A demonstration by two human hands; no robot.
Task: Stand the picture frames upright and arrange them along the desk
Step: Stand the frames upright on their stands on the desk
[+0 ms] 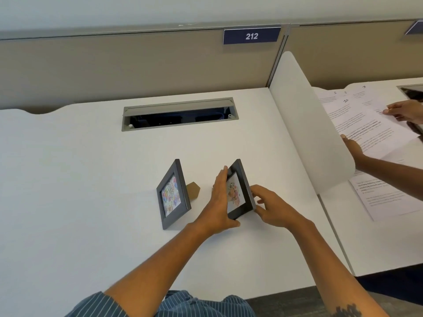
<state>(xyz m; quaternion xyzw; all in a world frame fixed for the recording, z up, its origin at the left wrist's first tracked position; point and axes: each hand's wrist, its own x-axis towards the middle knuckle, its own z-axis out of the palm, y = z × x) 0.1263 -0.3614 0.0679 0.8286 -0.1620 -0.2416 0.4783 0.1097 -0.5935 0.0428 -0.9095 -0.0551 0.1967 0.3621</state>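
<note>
Two small dark-grey picture frames are on the white desk [91,168]. The left frame [173,196], with a colourful picture, stands upright on its brown cardboard easel back [193,189]. The right frame [240,191], holding a flower picture, is upright and tilted, held between both my hands. My left hand [219,202] grips its left edge and lower corner. My right hand [272,208] holds its right edge. The back of this frame is hidden.
An open cable tray [179,114] is set into the desk at the back. A white curved divider [304,124] borders the desk on the right. Beyond it, another person's hands [405,110] handle printed papers [361,120]. A beige partition carries a "212" sign [251,36].
</note>
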